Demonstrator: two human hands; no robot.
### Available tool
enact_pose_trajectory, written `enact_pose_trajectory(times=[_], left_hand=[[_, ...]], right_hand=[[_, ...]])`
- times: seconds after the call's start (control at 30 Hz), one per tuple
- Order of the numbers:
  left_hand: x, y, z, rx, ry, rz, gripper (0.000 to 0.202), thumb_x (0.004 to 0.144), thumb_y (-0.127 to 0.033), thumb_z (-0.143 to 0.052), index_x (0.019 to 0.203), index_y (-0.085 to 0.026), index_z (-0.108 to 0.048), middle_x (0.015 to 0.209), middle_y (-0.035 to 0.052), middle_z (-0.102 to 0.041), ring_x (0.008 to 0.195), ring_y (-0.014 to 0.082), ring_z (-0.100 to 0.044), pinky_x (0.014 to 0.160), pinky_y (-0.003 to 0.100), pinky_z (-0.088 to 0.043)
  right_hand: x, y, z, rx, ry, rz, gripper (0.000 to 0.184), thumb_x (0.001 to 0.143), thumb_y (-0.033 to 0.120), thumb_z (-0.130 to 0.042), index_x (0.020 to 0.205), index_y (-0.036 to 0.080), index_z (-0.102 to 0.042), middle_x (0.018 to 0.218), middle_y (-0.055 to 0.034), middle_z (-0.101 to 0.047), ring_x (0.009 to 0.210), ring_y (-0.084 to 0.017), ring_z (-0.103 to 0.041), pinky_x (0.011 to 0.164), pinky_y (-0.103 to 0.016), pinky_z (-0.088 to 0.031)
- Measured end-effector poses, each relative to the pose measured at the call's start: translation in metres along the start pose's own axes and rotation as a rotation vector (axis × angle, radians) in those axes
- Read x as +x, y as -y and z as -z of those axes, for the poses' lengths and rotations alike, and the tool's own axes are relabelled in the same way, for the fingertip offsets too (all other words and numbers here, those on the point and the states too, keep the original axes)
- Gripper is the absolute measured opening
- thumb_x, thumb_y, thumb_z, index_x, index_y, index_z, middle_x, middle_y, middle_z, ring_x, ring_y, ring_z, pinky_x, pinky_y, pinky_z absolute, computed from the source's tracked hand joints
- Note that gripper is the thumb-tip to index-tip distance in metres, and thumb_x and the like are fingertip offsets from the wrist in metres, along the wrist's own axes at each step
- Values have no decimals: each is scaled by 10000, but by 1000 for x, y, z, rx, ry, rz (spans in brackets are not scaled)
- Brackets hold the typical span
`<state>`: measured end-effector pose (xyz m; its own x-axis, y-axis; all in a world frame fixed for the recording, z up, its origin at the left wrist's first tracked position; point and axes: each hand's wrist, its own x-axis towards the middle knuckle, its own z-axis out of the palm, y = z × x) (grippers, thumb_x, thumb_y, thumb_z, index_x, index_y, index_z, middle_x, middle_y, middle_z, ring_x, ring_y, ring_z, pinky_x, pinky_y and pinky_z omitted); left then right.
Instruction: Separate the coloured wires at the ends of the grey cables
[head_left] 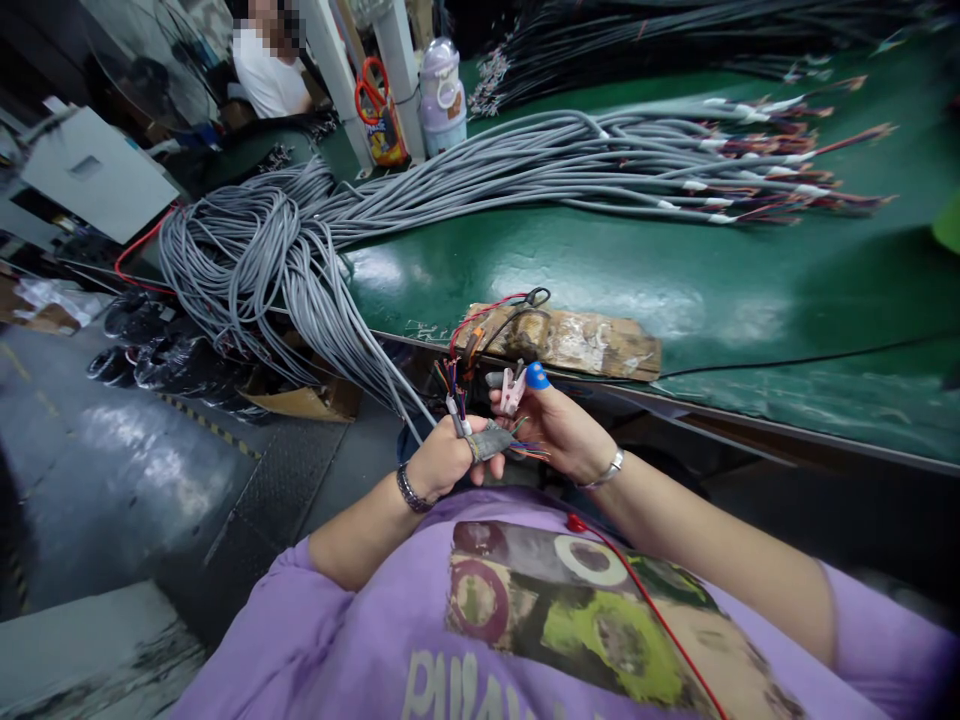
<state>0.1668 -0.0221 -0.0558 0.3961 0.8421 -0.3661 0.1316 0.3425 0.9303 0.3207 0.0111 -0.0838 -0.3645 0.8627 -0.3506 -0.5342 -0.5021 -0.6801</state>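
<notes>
My left hand (444, 458) is closed around the end of a grey cable (390, 385), whose coloured inner wires (452, 378) fan out above my fist; a taped finger presses against them. My right hand (559, 425) is closed on a small white clip-like tool (513, 390), with a blue cap on one fingertip (537, 376). Thin coloured strands (531, 450) stick out between the two hands. Both hands meet just in front of my chest, below the edge of the green workbench (675, 270).
A large bundle of grey cables (315, 240) drapes off the bench's left end, with stripped ends at the far right (780, 170). A taped cardboard block (592, 340) with red and black wires sits on the bench edge. A bottle (442, 95) and another person (270, 70) are at the back.
</notes>
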Motion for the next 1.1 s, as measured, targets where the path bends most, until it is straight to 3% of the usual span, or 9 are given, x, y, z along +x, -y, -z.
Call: enact_pose_trajectory(times=[0.2, 0.33, 0.5, 0.63, 0.77, 0.87, 1.0, 1.1], left_hand=[[-9, -4, 1, -3, 17, -9, 480, 745, -571, -658, 597, -118, -603, 538, 22, -600, 366, 56, -441, 385, 194, -319], [-20, -9, 1, 74, 42, -21, 469, 767, -557, -643, 604, -118, -616, 568, 29, -614, 409, 60, -474, 422, 188, -350], [-19, -4, -2, 29, -24, -49, 438, 788, -539, -627, 643, -126, -614, 604, 26, -632, 412, 55, -470, 425, 187, -343], [-13, 5, -6, 57, -74, -104, 447, 837, -532, -586, 647, -127, -615, 601, 22, -622, 424, 56, -468, 455, 195, -359], [-9, 11, -7, 62, -107, -135, 449, 854, -528, -576, 659, -125, -615, 595, 21, -615, 429, 61, -470, 460, 201, -358], [-10, 12, -7, 36, -115, -140, 441, 856, -520, -577, 660, -127, -613, 597, 18, -615, 426, 60, -468, 448, 200, -349], [-11, 10, -7, 25, -101, -124, 435, 855, -512, -582, 656, -126, -613, 616, 23, -632, 424, 57, -473, 447, 197, -355], [-10, 10, -7, 19, -99, -123, 432, 844, -518, -592, 667, -125, -616, 614, 23, -632, 427, 60, -481, 447, 197, -357]], right_hand=[[-7, 5, -2, 34, 71, -76, 524, 761, 729, -569, 821, 211, -622, 839, -52, -681, 660, -152, -590, 628, -282, -498], [-7, 6, 0, 16, 75, -35, 387, 788, 601, -625, 860, 220, -631, 863, -43, -687, 664, -138, -580, 624, -263, -489], [-6, 6, 4, -38, 57, 5, 269, 769, 461, -688, 841, 203, -656, 819, -36, -688, 657, -128, -574, 596, -239, -477], [-6, 8, 4, -30, 53, -27, 328, 772, 525, -682, 846, 207, -655, 815, -37, -690, 607, -130, -567, 554, -254, -459], [-4, 8, 2, -7, 25, -41, 437, 666, 594, -762, 829, 205, -650, 795, -30, -683, 594, -131, -565, 536, -258, -457], [-3, 6, 2, -62, -48, 56, 443, 601, 577, -815, 746, 200, -633, 680, 1, -624, 552, -111, -508, 515, -241, -432], [-3, 2, 5, -337, -252, 333, 463, 656, 640, -750, 619, 201, -609, 603, 1, -575, 542, -109, -461, 533, -249, -407], [-1, 1, 5, -321, -195, 290, 534, 705, 733, -635, 664, 201, -652, 662, -32, -632, 571, -132, -504, 551, -267, -430]])
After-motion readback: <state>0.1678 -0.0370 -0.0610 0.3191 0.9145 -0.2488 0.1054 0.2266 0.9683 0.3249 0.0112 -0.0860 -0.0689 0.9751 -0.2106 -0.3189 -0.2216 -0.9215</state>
